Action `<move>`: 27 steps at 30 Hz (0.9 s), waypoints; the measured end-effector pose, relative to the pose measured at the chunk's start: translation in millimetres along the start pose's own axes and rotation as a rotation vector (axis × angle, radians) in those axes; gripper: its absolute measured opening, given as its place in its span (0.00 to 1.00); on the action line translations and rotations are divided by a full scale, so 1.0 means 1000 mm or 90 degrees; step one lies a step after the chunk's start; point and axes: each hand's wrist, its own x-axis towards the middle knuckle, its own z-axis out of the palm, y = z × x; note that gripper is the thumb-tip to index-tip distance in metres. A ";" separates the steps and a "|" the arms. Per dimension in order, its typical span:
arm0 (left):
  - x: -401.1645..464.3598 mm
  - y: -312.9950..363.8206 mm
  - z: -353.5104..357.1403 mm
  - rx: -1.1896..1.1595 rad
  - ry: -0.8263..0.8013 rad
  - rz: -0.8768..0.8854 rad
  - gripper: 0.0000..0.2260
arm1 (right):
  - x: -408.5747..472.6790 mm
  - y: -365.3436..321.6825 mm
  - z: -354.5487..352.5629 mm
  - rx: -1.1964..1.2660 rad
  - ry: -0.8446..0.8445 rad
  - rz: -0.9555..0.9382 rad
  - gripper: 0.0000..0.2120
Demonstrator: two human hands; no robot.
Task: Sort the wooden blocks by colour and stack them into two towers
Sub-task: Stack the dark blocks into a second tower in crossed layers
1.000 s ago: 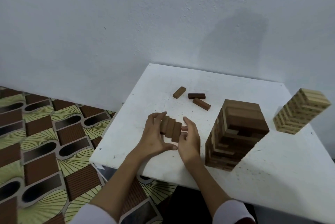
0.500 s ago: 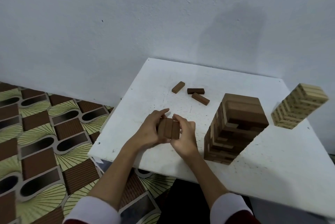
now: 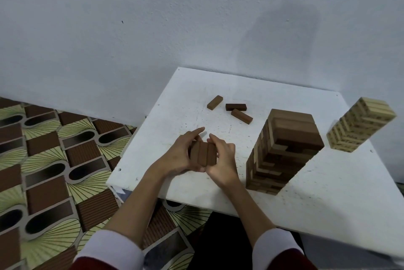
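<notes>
While both hands clamp the row, I log: left hand (image 3: 181, 156) and right hand (image 3: 220, 160) curl round three brown blocks (image 3: 203, 154), staggered a second ago, now flush, frame centre | layer ready for brown tower (image 3: 284, 149), right | three loose blocks (image 3: 229, 109) above | pale tower (image 3: 358, 127) far right | containers: none visible.
</notes>
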 end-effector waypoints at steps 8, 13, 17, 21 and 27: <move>0.003 0.000 -0.006 0.049 -0.073 -0.041 0.50 | 0.001 0.001 0.003 -0.064 0.012 -0.043 0.33; 0.003 0.001 -0.008 -0.021 -0.063 -0.057 0.46 | 0.002 0.006 0.003 -0.069 0.004 -0.048 0.34; 0.001 0.002 -0.008 -0.051 -0.076 -0.072 0.46 | 0.001 0.007 0.002 -0.067 0.001 -0.051 0.34; 0.000 0.007 -0.010 -0.061 -0.098 -0.103 0.48 | 0.001 0.005 0.001 -0.061 -0.008 -0.045 0.34; 0.000 0.011 -0.013 -0.064 -0.092 -0.120 0.45 | -0.002 0.002 0.001 -0.082 0.004 -0.058 0.32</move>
